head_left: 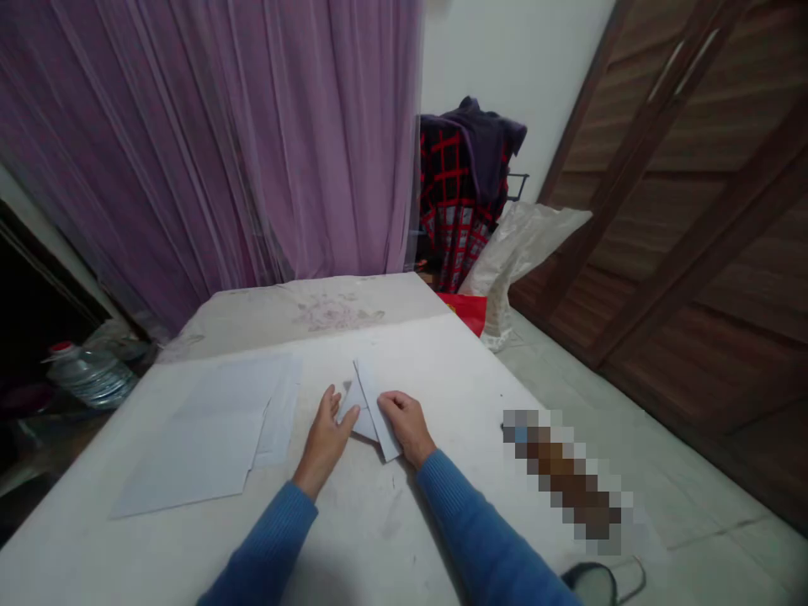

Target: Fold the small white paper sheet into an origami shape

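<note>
A folded piece of white paper (377,418) lies on the white-covered table in front of me, with a long narrow flap on its right and a triangular part on its left. My right hand (411,427) is closed, its thumb and curled fingers gripping the flap's right edge. On the other side, my left hand (325,439) is open, fingers stretched upward and apart, its thumb touching the triangular part. Left of my hands, several flat white sheets (202,429) overlap one another.
The table (391,539) has a flowered cover at its far end. A pixelated item (561,475) lies near its right edge, with dark-rimmed glasses (593,581) below. A water bottle (92,374) stands left, a plastic bag (514,252) and wooden wardrobe (682,194) right.
</note>
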### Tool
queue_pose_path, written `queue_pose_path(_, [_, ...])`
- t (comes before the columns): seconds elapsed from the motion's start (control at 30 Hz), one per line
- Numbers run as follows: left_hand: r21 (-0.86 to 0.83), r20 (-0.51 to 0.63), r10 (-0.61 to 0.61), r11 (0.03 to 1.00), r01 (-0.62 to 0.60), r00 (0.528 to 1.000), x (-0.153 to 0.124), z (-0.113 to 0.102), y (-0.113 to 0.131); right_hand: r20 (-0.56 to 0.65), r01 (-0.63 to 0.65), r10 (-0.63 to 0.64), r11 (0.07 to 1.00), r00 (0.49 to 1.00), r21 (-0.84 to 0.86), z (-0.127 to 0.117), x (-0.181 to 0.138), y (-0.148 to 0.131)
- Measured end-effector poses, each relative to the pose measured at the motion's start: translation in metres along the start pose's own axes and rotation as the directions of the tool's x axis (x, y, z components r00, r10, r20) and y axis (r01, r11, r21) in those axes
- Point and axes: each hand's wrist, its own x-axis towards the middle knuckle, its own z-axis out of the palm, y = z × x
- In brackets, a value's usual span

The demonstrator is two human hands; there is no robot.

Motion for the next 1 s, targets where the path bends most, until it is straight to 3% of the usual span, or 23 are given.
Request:
queue_pose_path(0.13, [-0.184, 0.045, -0.009, 0.983, 0.017, 0.999, 0.01, 0.005, -0.002, 0.072, -0.039, 0.036, 0.998, 0.997, 0.048, 0.004, 0.005, -0.009])
queue_pose_path(0.23, [-0.308, 0.125, -0.066, 0.946, 0.102, 0.99, 0.014, 0.008, 0.004, 0.177, -0.129, 0.102, 0.98, 0.979, 0.152, 0.003, 0.011, -0.015])
queue_pose_path(0.33, [-0.382, 0.176, -0.119, 0.907, 0.179, 0.977, 0.019, 0.012, 0.003, 0.293, -0.255, 0.173, 0.928, 0.94, 0.272, 0.001, 0.019, -0.019])
queue_pose_path(0.43, [-0.406, 0.153, -0.133, 0.895, 0.185, 0.979, 0.028, 0.02, -0.004, 0.335, -0.313, 0.2, 0.891, 0.921, 0.328, 0.002, 0.028, -0.018])
queue_pose_path(0.57, [-0.258, -0.11, -0.007, 0.966, -0.022, 0.994, 0.037, 0.03, -0.018, 0.349, -0.318, 0.181, 0.865, 0.919, 0.388, 0.004, 0.036, -0.011])
queue_pose_path(0.67, [-0.004, -0.287, 0.162, 0.985, -0.171, 0.944, 0.037, 0.032, -0.025, 0.352, -0.308, 0.165, 0.862, 0.921, 0.403, 0.005, 0.039, -0.006])
queue_pose_path(0.8, [0.204, -0.212, 0.376, 0.92, -0.335, 0.902, 0.03, 0.032, -0.025, 0.342, -0.312, 0.171, 0.855, 0.924, 0.414, 0.004, 0.039, -0.001])
queue_pose_path(0.9, [0.242, -0.161, 0.384, 0.908, -0.341, 0.909, 0.026, 0.033, -0.025, 0.357, -0.331, 0.182, 0.846, 0.916, 0.417, 0.003, 0.037, -0.001])
queue_pose_path(1.0, [0.147, -0.199, 0.328, 0.942, -0.302, 0.924, 0.026, 0.034, -0.029, 0.375, -0.319, 0.159, 0.852, 0.913, 0.415, 0.003, 0.035, 0.0])
